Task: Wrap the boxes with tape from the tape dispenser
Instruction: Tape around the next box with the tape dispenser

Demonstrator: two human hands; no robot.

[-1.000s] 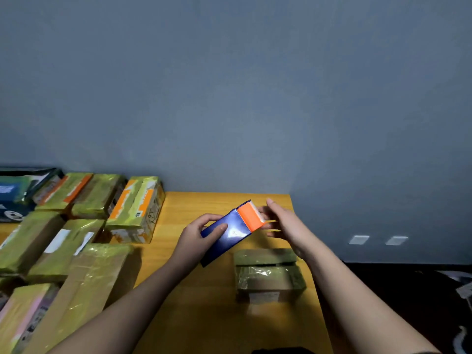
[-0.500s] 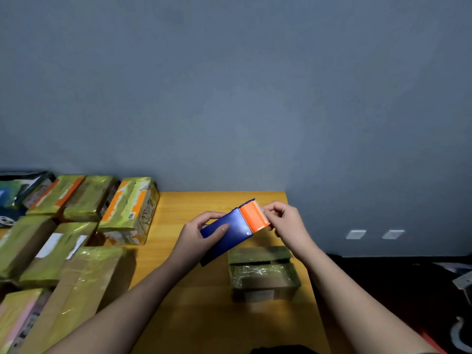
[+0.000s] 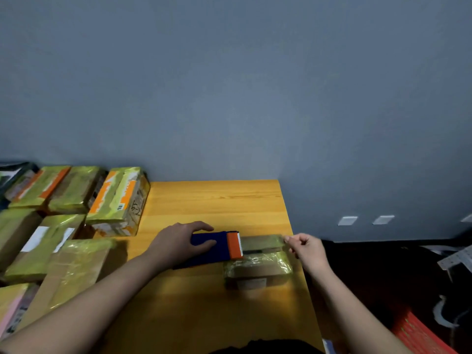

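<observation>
Pulling tape (image 3: 261,241) off a dispenser (image 3: 214,247) above a box (image 3: 258,269) on the table (image 3: 217,200).
Wrapped boxes (image 3: 63,226) crowd the table's left side; the single box sits near its right edge. The left hand (image 3: 178,242) grips the blue dispenser, thumb and fingers curled round it, just left of the box. The right hand (image 3: 306,247) pinches the tape's end, stretched over the box's far side.

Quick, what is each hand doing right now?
Left hand: holds the blue tape dispenser, fingers curled over it.
Right hand: pinches the end of the tape strip.
</observation>
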